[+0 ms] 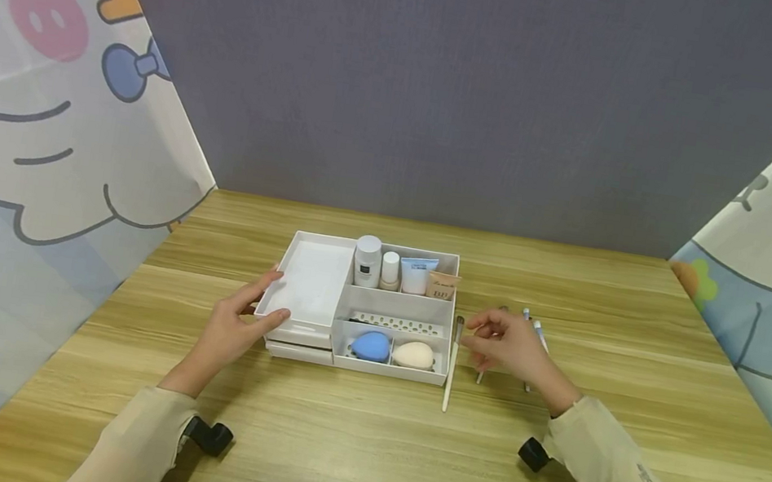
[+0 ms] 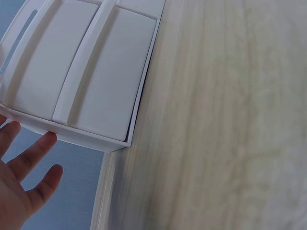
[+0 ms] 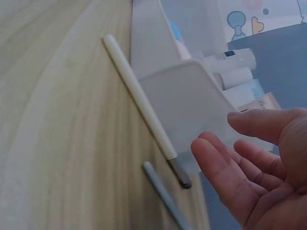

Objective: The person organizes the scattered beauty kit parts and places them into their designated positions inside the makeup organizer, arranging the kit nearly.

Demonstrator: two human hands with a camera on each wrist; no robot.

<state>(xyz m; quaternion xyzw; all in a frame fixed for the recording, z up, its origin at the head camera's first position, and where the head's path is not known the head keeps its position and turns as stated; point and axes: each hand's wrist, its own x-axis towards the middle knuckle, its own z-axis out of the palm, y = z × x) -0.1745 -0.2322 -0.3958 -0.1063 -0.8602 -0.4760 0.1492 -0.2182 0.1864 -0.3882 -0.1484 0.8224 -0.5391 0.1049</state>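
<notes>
My left hand [image 1: 233, 325] rests on the left side of a white cosmetics organizer [image 1: 312, 280], thumb at its top front edge. The left wrist view shows the fingers spread against the side, near two drawer fronts [image 2: 110, 72]. My right hand [image 1: 519, 350] hovers right of the organizer, fingers loosely bent with nothing between them. Below its fingertips, a white-handled makeup brush [image 3: 141, 100] lies along the organizer's right wall. A thinner brush [image 3: 165, 194] lies beside it. More brushes [image 1: 540, 335] lie partly hidden under the right hand.
The back compartments hold a white bottle [image 1: 367, 263], a small white-capped bottle [image 1: 390, 270], a blue-white tube [image 1: 416, 276] and a beige tube [image 1: 442, 285]. Blue [image 1: 371, 345] and cream [image 1: 414, 354] makeup sponges sit in front. A grey partition [image 1: 466, 96] stands behind the wooden table [image 1: 356, 451].
</notes>
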